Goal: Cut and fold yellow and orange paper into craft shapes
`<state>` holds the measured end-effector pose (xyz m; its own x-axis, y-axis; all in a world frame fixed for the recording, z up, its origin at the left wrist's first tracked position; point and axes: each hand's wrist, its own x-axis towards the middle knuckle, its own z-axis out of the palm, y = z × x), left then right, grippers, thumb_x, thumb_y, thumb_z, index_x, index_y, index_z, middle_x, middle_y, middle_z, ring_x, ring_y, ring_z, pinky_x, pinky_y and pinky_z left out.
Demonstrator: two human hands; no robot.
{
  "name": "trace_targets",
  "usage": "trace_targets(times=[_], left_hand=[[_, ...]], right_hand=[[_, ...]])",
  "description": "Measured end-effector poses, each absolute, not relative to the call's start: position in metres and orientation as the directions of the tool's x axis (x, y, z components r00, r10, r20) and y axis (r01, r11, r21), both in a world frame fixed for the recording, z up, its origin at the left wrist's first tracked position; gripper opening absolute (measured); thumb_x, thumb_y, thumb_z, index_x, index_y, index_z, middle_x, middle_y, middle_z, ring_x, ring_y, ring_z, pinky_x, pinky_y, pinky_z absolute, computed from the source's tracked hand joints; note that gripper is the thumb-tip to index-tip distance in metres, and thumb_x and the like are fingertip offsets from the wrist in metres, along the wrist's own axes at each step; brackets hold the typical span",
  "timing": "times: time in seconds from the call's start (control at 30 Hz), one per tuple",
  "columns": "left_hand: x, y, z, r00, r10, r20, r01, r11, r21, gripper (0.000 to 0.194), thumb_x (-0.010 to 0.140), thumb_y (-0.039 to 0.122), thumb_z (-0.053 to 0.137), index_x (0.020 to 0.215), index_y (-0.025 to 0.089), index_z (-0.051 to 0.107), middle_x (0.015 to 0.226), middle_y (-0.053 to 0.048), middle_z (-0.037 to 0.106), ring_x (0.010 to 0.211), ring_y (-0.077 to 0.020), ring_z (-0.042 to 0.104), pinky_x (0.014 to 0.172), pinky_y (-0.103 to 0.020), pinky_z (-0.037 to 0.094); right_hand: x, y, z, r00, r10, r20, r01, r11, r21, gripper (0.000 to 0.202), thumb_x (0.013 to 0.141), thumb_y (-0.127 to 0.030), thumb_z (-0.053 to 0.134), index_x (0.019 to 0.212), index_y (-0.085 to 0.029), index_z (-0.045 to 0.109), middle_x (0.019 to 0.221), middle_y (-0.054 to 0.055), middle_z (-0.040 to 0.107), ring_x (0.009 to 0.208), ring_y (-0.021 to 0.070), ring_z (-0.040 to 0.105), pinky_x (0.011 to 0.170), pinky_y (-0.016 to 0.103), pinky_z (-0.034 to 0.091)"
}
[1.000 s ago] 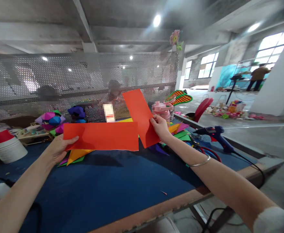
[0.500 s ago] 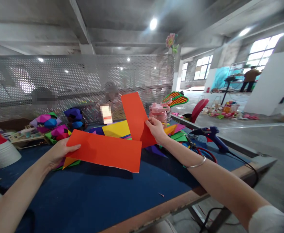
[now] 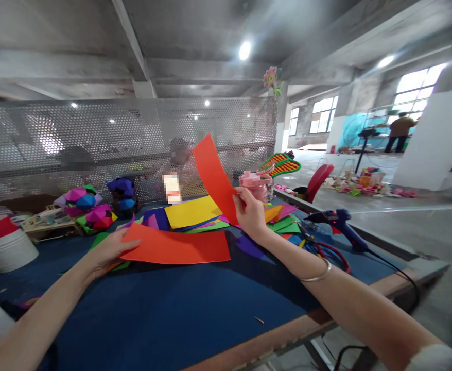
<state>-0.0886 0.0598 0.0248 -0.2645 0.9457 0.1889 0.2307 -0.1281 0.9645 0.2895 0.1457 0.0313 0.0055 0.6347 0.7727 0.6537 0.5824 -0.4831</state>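
Note:
My left hand [image 3: 112,250] pinches the left end of an orange sheet [image 3: 179,247], which lies nearly flat just above the blue table [image 3: 152,314]. Another orange sheet [image 3: 215,172] rises upright and slightly curved from my right hand [image 3: 249,208], whose thumb and fingers grip its lower right edge. The two sheets are apart. Behind them lies a yellow sheet [image 3: 193,210] on top of other coloured sheets. Green sheets [image 3: 285,225] are spread to the right of my right hand.
Folded paper shapes [image 3: 97,216] and a white-red cup [image 3: 7,245] stand at the left. A pink jug [image 3: 255,185] is at the back. A glue gun [image 3: 342,226] and red-handled scissors [image 3: 326,250] lie at the right. A person [image 3: 400,131] stands far off.
The left sheet has tilted flatter and moved slightly up and right with my left hand. The right sheet has turned more edge-on and come away from the left one.

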Motion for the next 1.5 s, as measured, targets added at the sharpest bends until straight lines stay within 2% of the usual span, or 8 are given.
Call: trace_targets(times=[0.17,0.33,0.47,0.6,0.83,1.03,1.27,1.5], left_hand=[[-0.083,0.058,0.041,-0.392,0.721,0.571,0.578,-0.290,0.763,0.085,0.062,0.043,0.092,0.134,0.017,0.054,0.151,-0.022,0.048,0.141,-0.0443,0.047,0.113,-0.055,0.043],[-0.045,0.020,0.067,-0.239,0.516,0.823,0.729,-0.464,0.503,0.051,0.093,0.043,0.066,0.139,0.025,0.052,0.150,-0.010,0.049,0.141,-0.0299,0.048,0.117,-0.041,0.042],[0.002,-0.023,0.043,0.101,0.678,0.728,0.716,-0.558,0.421,0.034,0.089,0.043,0.072,0.122,0.034,0.070,0.130,-0.004,0.070,0.124,-0.0294,0.065,0.111,-0.039,0.050],[0.013,-0.056,-0.005,0.473,0.810,0.348,0.662,-0.587,0.466,0.072,0.093,0.045,0.069,0.157,0.044,0.038,0.155,-0.002,0.054,0.139,-0.0312,0.056,0.114,-0.047,0.049],[-0.007,-0.072,-0.030,0.560,0.751,0.349,0.663,-0.659,0.356,0.059,0.101,0.031,0.053,0.155,0.051,0.037,0.154,0.008,0.051,0.137,-0.0273,0.057,0.116,-0.045,0.048],[-0.003,-0.077,-0.024,0.612,0.660,0.437,0.691,-0.714,0.110,0.063,0.100,0.011,0.043,0.159,0.034,0.039,0.152,0.001,0.057,0.136,-0.0189,0.059,0.113,-0.033,0.050],[-0.002,-0.091,-0.027,0.652,0.614,0.444,0.705,-0.707,-0.058,0.083,0.079,-0.007,0.036,0.156,0.023,0.044,0.152,-0.001,0.058,0.137,-0.0146,0.058,0.114,-0.031,0.049],[-0.012,-0.107,-0.028,0.643,0.628,0.438,0.729,-0.677,-0.101,0.077,0.080,-0.008,0.035,0.150,0.020,0.051,0.152,0.000,0.058,0.138,-0.0115,0.056,0.116,-0.026,0.044]], right_hand=[[0.271,0.109,0.025,-0.376,0.538,0.754,0.715,0.686,-0.133,0.034,0.104,-0.020,0.043,0.129,-0.027,0.065,0.117,0.006,0.078,0.098,0.0201,0.074,0.081,0.028,0.052],[0.242,0.052,0.008,-0.728,0.408,0.551,0.583,0.792,0.183,0.024,0.091,-0.007,0.058,0.107,-0.016,0.072,0.096,0.010,0.080,0.078,0.0213,0.073,0.059,0.028,0.049],[0.226,0.005,-0.006,-0.831,0.324,0.452,0.486,0.818,0.308,0.020,0.094,-0.008,0.054,0.103,-0.009,0.072,0.084,0.012,0.076,0.068,0.0246,0.070,0.051,0.033,0.048],[0.233,-0.038,-0.016,-0.846,0.255,0.468,0.454,0.805,0.382,0.031,0.097,-0.016,0.052,0.116,-0.001,0.070,0.105,0.022,0.077,0.090,0.0323,0.074,0.066,0.041,0.058],[0.288,-0.061,-0.005,-0.756,0.300,0.581,0.515,0.822,0.245,0.039,0.100,-0.013,0.039,0.125,-0.010,0.068,0.112,0.012,0.079,0.102,0.0256,0.075,0.084,0.036,0.062],[0.325,-0.047,0.000,-0.691,0.497,0.524,0.600,0.799,0.033,0.033,0.098,-0.008,0.044,0.123,-0.012,0.065,0.116,0.011,0.078,0.101,0.0234,0.076,0.087,0.036,0.063],[0.334,-0.058,0.003,-0.684,0.399,0.610,0.496,0.868,-0.012,0.030,0.102,-0.008,0.042,0.113,-0.013,0.070,0.111,0.007,0.080,0.100,0.0205,0.077,0.087,0.031,0.063],[0.330,-0.064,-0.001,-0.724,0.380,0.576,0.428,0.902,-0.057,0.029,0.103,-0.011,0.045,0.112,-0.012,0.072,0.108,0.007,0.080,0.101,0.0216,0.077,0.089,0.032,0.064]])
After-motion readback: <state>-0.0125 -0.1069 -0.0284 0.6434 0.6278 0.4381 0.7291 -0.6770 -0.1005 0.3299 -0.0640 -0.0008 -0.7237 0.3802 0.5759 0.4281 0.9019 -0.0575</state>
